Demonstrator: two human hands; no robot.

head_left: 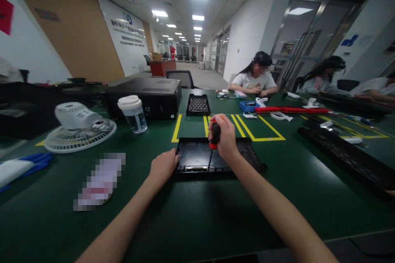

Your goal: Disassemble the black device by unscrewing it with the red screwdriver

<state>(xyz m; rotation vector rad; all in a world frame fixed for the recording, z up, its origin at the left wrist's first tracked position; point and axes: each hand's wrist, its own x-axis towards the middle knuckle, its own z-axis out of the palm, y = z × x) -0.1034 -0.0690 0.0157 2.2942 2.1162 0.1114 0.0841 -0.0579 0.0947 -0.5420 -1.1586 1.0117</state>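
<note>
Hand tool applied to a shallow housing at a workbench. The right hand (pixel 226 135) is closed around the handle of a black-and-red screwdriver (pixel 215 134), its thin dark shaft angled down to the near side of a black, rectangular plastic housing (pixel 197 152). This housing lies on the green tabletop (pixel 191 222) in front of the person, just beside a slim metallic strip (pixel 196 169) at the shaft's tip. The left hand (pixel 164 163) rests against the housing's left edge; whether its fingers grip or merely press cannot be told. Beyond stands a small black tray (pixel 198 104) of patterned contents, near yellow tape lines (pixel 269 139).

Likely faults: a slanted shaft under uneven pressure could slip from its seat and scratch the strip or the plastic. Support at one side only could let the housing pivot on the smooth surface if the tool is twisted hard. Any loosened small part could roll away unnoticed against the dark interior.
</note>
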